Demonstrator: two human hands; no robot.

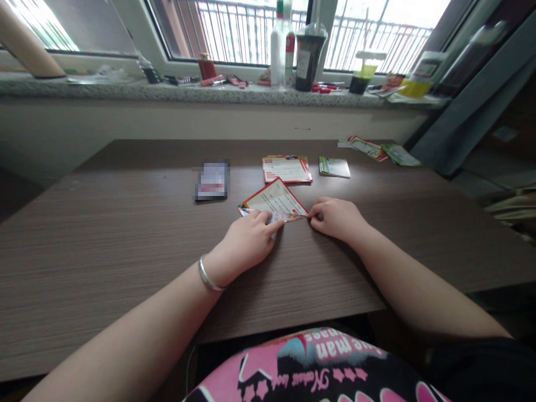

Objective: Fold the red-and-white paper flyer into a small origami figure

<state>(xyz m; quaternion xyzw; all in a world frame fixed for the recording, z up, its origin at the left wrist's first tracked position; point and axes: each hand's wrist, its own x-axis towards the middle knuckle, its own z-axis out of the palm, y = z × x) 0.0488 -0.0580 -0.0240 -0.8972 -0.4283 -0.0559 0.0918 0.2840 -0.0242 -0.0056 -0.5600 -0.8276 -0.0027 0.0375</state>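
A printed sheet of paper (274, 199) with red edges lies turned on the brown table, its near edge folded over along the bottom. My left hand (252, 237), with a silver bangle at the wrist, rests on the folded strip, fingers spread and pressing it down. At the sheet's right corner, my right hand (335, 218) pinches the paper between thumb and fingertips. Just beyond the sheet sits a stack of similar red-edged printed sheets (288, 169). Right of that stack is a smaller green and white stack (334, 167).
A dark phone-like object (212, 180), partly pixelated, lies on the table (125, 234) at left. Loose folded papers (368, 149) sit at the back right. Bottles, cups and small items stand on the stone windowsill (234, 96).
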